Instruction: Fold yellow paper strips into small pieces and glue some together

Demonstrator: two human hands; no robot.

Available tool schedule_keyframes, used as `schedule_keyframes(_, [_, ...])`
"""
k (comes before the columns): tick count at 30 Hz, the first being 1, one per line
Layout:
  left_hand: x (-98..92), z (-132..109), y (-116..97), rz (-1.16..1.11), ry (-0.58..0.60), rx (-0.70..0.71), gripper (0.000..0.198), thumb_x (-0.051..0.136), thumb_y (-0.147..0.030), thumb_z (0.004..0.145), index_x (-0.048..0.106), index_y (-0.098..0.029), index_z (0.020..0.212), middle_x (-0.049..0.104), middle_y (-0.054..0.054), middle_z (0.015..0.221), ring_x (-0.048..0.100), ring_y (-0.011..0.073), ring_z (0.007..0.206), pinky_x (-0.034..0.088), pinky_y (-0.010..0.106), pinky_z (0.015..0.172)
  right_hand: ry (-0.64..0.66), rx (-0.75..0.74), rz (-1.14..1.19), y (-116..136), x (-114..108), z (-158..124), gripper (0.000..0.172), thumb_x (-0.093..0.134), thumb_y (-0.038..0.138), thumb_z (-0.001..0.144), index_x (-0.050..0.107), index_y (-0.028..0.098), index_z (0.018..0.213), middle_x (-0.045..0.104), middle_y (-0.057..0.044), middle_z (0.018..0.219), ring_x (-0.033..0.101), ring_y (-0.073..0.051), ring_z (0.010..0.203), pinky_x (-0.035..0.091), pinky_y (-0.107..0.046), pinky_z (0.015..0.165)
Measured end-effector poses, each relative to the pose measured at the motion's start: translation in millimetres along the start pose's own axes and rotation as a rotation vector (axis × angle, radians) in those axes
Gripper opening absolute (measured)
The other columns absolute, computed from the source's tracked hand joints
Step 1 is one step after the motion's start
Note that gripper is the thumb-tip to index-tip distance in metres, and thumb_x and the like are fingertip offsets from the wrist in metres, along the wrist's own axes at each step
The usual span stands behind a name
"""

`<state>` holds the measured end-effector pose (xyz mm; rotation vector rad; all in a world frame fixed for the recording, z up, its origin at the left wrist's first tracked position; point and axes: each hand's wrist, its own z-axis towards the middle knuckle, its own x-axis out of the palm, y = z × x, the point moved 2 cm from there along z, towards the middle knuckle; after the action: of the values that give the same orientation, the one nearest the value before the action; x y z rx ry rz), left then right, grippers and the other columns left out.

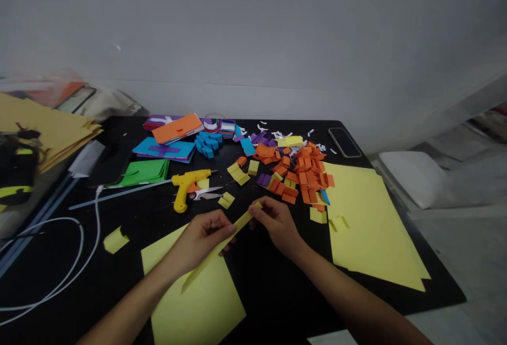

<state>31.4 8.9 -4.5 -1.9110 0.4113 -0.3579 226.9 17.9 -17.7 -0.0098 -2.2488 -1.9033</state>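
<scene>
From the head view, I take the yellow glue gun (184, 186) as my marker on the black table. The person's hands are in front of it and to its right, both on one narrow yellow paper strip (209, 261). The left hand (209, 235) pinches it partway along, thumb on top; the right hand (276, 222) nips its far end between thumb and fingertips. The strip slants, its near end above a yellow sheet (198, 308) in front of the gun; whether it touches the sheet I can't tell.

Scissors (209, 193) lie just right of the gun. Farther right of it come a heap of folded orange pieces (311, 173), then a stack of large yellow sheets (372, 229). A green paper packet (146, 172) sits behind the gun to its left, and a white cable (82, 260) loops well left of it.
</scene>
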Motion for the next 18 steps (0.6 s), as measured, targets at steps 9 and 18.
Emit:
schedule_keyframes(9, [-34.7, -12.8, -22.7, 0.209, -0.086, 0.037, 0.03, 0.074, -0.046, 0.087, 0.069, -0.017, 0.08, 0.067, 0.0, 0.062, 0.06, 0.0127, 0.053, 0.049, 0.023, 0.051, -0.221, -0.131, 0.114, 14.8, -16.6, 4.9, 0.026, 0.079, 0.043, 0.085, 0.068, 0.02, 0.081, 0.067, 0.002, 0.065, 0.064, -0.014, 0.058, 0.055, -0.027, 0.062])
schedule_keyframes(18, [-72.9, -17.7, -33.8, -0.15, -0.579, 0.288, 0.026, 0.089, -0.035, 0.073, 0.069, -0.023, 0.085, 0.064, -0.002, 0.055, 0.057, 0.0138, 0.047, 0.046, 0.023, 0.041, 0.115, -0.024, 0.097, 11.0, -1.5, -3.4, 0.031, 0.078, 0.045, 0.086, 0.066, 0.017, 0.08, 0.069, 0.0, 0.065, 0.065, -0.013, 0.057, 0.054, -0.026, 0.06])
